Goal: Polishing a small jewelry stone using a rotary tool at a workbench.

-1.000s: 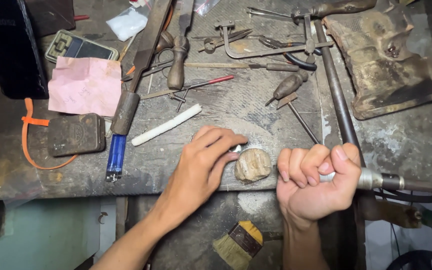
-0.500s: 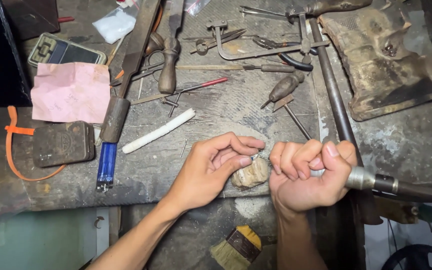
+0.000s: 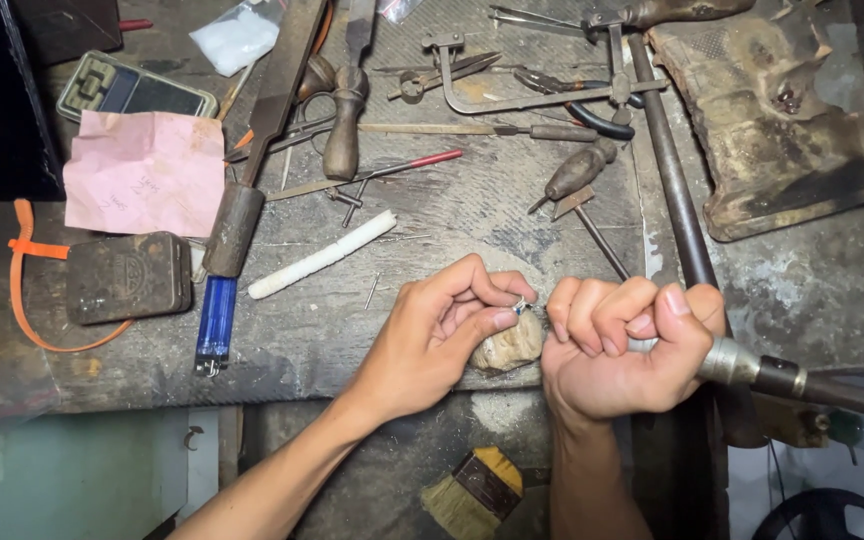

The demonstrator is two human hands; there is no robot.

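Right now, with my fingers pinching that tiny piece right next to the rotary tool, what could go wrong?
1. The left hand pinches the small metal piece right beside the handpiece gripped by the right hand; a slip might nick fingertips.
2. The piece is tiny; it could drop among the clutter on the workbench.

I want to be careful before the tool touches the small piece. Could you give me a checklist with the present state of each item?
1. Small metal piece pinched in left hand fingertips: ok.
2. Piece held over the wooden peg: ok.
3. Right hand closed around the rotary handpiece: ok.
4. Tool tip aimed at the piece: cannot tell, hidden by fingers.
5. Tool running or stopped: cannot tell.
6. Loose tools, such as the white rod, apart from both hands: ok.
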